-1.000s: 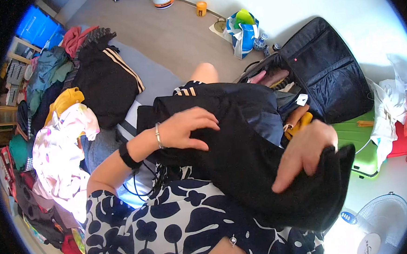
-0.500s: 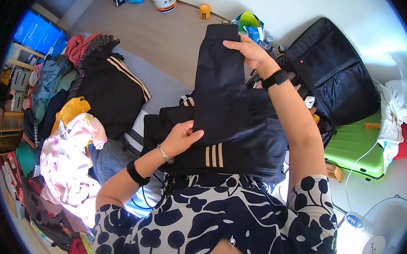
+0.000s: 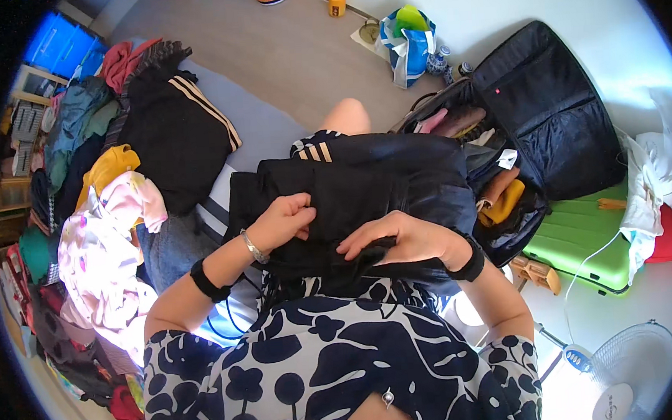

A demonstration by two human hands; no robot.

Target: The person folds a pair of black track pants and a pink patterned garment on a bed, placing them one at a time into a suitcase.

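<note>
Clothing [image 3: 354,190], black, is lying mid-frame, seemingly soft and light, best held by edges. Left hand [image 3: 287,222] is pinching it; right hand [image 3: 409,240] is gripping lower down.

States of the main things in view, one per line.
Black garment on the lap: partly folded
Left hand: fingers curled against it
Right hand: pinching a fold
Black suitcase: open, things inside
Green suitcase: seemingly shut
Pale pink cloth: bunched
Fan: on or off unclear
</note>
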